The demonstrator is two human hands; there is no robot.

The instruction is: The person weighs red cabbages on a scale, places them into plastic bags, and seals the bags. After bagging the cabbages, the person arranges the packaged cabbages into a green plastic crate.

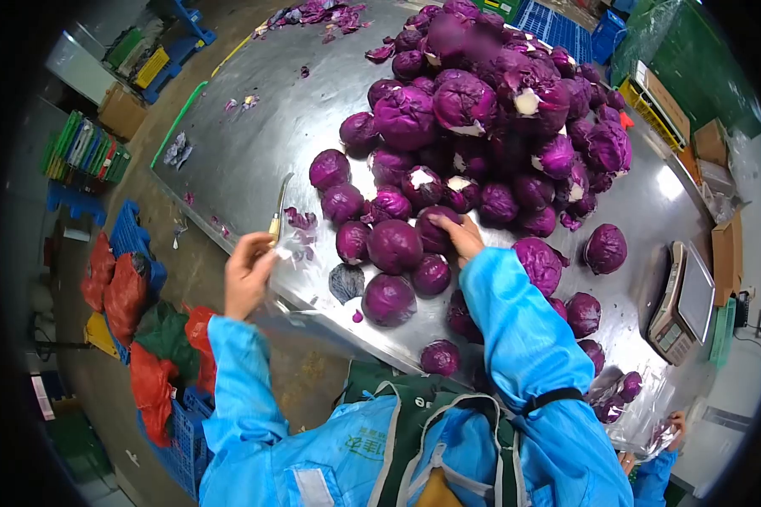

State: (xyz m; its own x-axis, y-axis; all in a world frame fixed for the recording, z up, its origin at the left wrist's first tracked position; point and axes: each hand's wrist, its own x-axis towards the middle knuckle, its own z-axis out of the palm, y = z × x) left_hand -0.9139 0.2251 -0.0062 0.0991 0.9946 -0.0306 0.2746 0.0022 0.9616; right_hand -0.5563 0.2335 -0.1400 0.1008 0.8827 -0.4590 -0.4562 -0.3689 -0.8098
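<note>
My left hand [249, 275] is closed at the table's near left edge, its fingertips at the yellowish handle of a small knife [281, 201] with a curved blade pointing away. A bit of clear film and purple leaf scraps [300, 221] lie beside it. My right hand [465, 240] grips a red cabbage [435, 228] at the front of the pile, thumb and fingers against its side. Right by it sit a large round red cabbage [395, 247] and a smaller one [431, 275]. A dark, dull leaf [346, 283] lies to their left.
A big heap of red cabbages [465, 101] covers the far part of the metal table [245, 160]. A scale [681, 300] stands at the right. Red mesh sacks [152, 384] and blue crates are on the floor at left. Another person's hand [676, 429] shows at lower right.
</note>
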